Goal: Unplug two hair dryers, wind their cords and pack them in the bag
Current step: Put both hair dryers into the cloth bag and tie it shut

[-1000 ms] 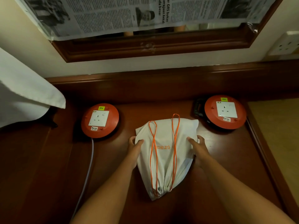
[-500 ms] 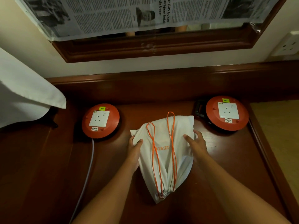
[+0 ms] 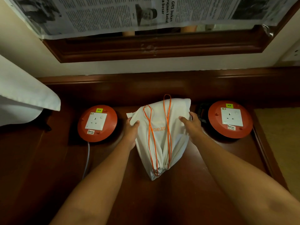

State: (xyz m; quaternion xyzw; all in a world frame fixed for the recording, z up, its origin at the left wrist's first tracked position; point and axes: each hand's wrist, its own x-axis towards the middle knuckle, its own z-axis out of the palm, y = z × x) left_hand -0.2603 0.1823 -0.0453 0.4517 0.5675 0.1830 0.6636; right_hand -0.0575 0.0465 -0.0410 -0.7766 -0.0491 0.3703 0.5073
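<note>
**Q:** Where is the bag, and how does it lie relative to the hands?

**A:** A white drawstring bag (image 3: 160, 137) lies in the middle of the dark wooden table (image 3: 48, 168). Its long axis runs from 12 o'clock, the broad end by the wall, to 6 o'clock, where the cinched neck points at the person. The left hand (image 3: 131, 130) grips the side at 9 o'clock, fingers (image 3: 135, 123) curled onto the cloth. The right hand (image 3: 191, 125) grips the side at 3 o'clock the same way. Both are equally near; the bag sits between them.

**Q:** So the fingers are clamped on it?

**A:** Yes, both sets pinch the fabric near the broad end. The neck looks drawn tight, so packing appears done, though I cannot see inside.

**Q:** What else is there, counted?

**A:** One bag. Two orange drawstring loops (image 3: 167, 127) lying lengthways on top. Two round red extension reels: one (image 3: 97, 123) at 9 o'clock, one (image 3: 230, 119) at 3 o'clock, each with one empty socket. One pale cable (image 3: 87, 158) trails from the left reel toward 6 o'clock. One wall socket (image 3: 293, 51) at 2 o'clock. No hair dryer is visible.
</note>
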